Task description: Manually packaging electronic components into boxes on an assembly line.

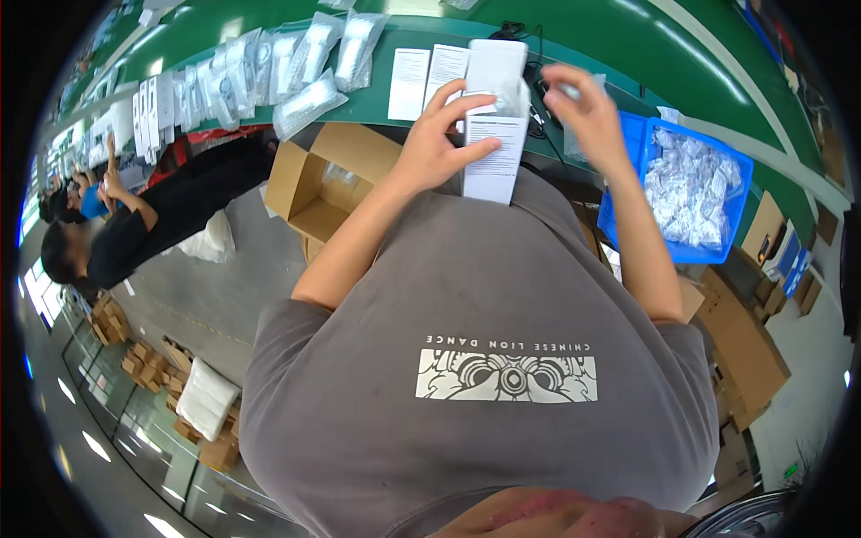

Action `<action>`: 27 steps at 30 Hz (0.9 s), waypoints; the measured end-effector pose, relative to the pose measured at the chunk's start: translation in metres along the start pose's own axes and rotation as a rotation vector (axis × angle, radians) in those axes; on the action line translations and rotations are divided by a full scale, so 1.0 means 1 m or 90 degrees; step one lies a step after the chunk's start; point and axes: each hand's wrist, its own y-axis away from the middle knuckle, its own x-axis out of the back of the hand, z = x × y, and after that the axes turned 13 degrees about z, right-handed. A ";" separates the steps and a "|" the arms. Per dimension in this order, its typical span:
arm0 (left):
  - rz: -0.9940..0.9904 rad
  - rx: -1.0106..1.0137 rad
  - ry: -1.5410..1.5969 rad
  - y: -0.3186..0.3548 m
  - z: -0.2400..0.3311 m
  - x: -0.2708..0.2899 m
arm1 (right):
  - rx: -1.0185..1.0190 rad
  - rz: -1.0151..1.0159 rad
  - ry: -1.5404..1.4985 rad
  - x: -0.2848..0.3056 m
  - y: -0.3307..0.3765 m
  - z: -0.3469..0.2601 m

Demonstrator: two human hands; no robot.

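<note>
My left hand [448, 134] grips a slim white carton [491, 170] with small print on its side, held upright against the table edge in front of my chest. The carton's end is open, with a white flap [496, 61] standing up. Something in clear plastic [509, 100] shows at the opening, its kind hard to make out. To the right of the carton, my right hand [581, 109] is raised, slightly blurred, thumb and forefinger apart and nothing visible between them. Two printed white sheets or cartons [409, 83] lie left of the flap.
Several bagged items [309, 63] line the green table [377, 108] at the left. A blue bin [737, 193] of small clear packets stands at my right. Black cables [511, 31] lie behind the carton. An open cardboard box [316, 193] sits below the table edge. Another person [170, 202] works farther left.
</note>
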 end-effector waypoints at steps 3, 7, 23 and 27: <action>0.009 -0.052 -0.021 -0.007 0.005 -0.001 | 0.054 -0.084 0.046 -0.015 0.020 -0.001; 0.028 -0.043 -0.006 -0.010 0.016 -0.008 | 0.114 -0.154 0.113 -0.014 0.013 0.001; -0.085 0.009 0.214 -0.054 0.019 -0.003 | 0.243 -0.141 0.018 -0.022 -0.061 -0.031; -0.046 0.015 0.208 -0.044 0.018 -0.008 | 0.122 -0.191 -0.094 -0.027 -0.047 -0.029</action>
